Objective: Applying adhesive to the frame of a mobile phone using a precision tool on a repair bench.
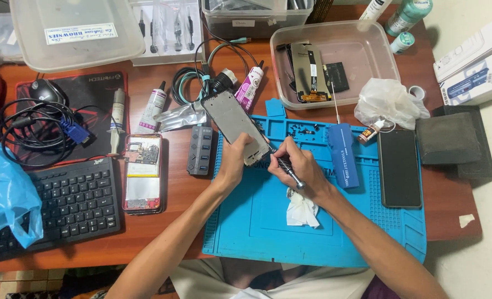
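Blue mat (257,221): L hand (236,160) grips phone frame (236,125), R hand (301,166) pinches screwdriver (288,169).

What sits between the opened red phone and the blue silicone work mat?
In the head view, a dark grey USB hub with a row of ports lies on the wooden table between them.
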